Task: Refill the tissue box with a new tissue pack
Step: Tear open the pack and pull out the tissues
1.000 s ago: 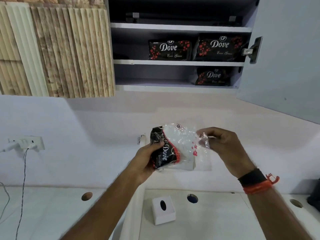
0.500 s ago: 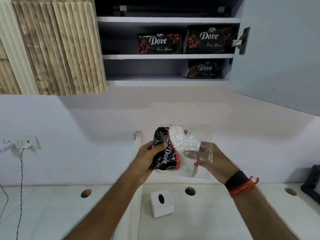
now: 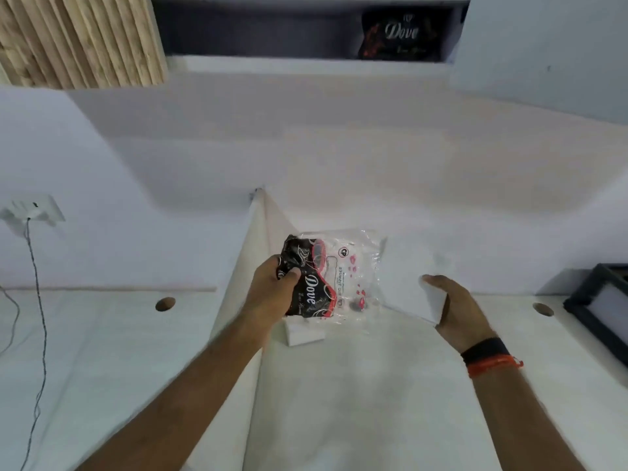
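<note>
My left hand (image 3: 272, 287) grips the black end of a Dove tissue wrapper (image 3: 314, 283); its clear plastic part hangs open to the right and looks flat. My right hand (image 3: 455, 311) holds a white stack of tissues (image 3: 407, 283) by its right edge, just outside the wrapper's open end. The white tissue box (image 3: 302, 336) stands on the counter under the wrapper. Only its lower left corner shows, and its slot is hidden.
A black-framed object (image 3: 598, 307) sits at the right edge of the white counter (image 3: 339, 402). The counter has round holes (image 3: 165, 303). A white divider panel (image 3: 248, 266) rises left of the box. A wall socket with a cable (image 3: 32, 210) is far left. Another Dove pack (image 3: 401, 34) lies in the open cabinet above.
The view has tilted down towards the counter. My right hand has drawn the white tissue stack out of the wrapper to the right, and both hands have dropped lower, over the box.
</note>
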`<state>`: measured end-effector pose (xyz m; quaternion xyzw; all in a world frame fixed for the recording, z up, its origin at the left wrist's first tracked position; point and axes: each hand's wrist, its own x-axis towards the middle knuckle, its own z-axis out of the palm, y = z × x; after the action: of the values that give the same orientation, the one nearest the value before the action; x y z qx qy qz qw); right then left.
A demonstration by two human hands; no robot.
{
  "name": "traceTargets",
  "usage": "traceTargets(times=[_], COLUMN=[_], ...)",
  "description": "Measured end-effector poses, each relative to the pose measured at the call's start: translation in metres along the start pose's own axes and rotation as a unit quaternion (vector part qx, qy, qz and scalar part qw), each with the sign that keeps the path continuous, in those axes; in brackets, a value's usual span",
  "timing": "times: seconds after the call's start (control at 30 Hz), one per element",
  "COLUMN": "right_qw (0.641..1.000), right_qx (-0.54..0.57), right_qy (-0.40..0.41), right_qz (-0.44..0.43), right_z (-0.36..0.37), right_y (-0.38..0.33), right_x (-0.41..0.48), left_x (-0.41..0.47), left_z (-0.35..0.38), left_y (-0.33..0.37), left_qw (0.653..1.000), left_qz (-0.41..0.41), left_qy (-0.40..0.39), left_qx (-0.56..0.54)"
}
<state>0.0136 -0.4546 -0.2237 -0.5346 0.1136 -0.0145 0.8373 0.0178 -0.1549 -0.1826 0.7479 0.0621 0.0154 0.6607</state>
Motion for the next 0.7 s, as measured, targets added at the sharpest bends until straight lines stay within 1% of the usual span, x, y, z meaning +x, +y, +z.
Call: traceTargets(times=[0.03,0.13,0.2,0.27,0.33,0.43,0.5,0.6,0.7], right_qw=[1.0,0.987,0.975,0.97,0.97,0.969,0.963,0.946,0.93], right_qx=[0.025,0.152,0.21,0.225,0.215,0.183,0.158,0.123,0.057], right_qy=[0.006,0.041,0.059,0.075,0.077,0.055,0.043,0.029,0.013], right_qz=[0.013,0.033,0.032,0.046,0.085,0.158,0.214,0.299,0.363], right_z=[-0.012,-0.044,-0.061,-0.074,-0.081,-0.083,-0.08,-0.072,-0.071], right_y=[0.005,0.019,0.029,0.044,0.063,0.096,0.125,0.174,0.227], right_x=[-0.001,-0.008,-0.013,-0.018,-0.023,-0.031,-0.034,-0.036,-0.035], left_x=[-0.001,-0.008,-0.017,-0.025,-0.029,-0.033,-0.039,-0.048,-0.051], left_z=[0.007,0.035,0.056,0.073,0.083,0.088,0.086,0.081,0.071], left_y=[-0.007,-0.04,-0.072,-0.103,-0.137,-0.191,-0.225,-0.271,-0.308], left_qw=[1.0,0.997,0.997,0.995,0.989,0.975,0.963,0.945,0.932], left_qz=[0.0,-0.002,-0.031,-0.08,-0.13,-0.197,-0.249,-0.315,-0.359], left_qy=[0.011,0.025,0.009,-0.017,-0.046,-0.087,-0.095,-0.083,-0.035], left_qx=[0.018,0.07,0.067,0.052,0.047,0.046,0.037,0.013,-0.014])
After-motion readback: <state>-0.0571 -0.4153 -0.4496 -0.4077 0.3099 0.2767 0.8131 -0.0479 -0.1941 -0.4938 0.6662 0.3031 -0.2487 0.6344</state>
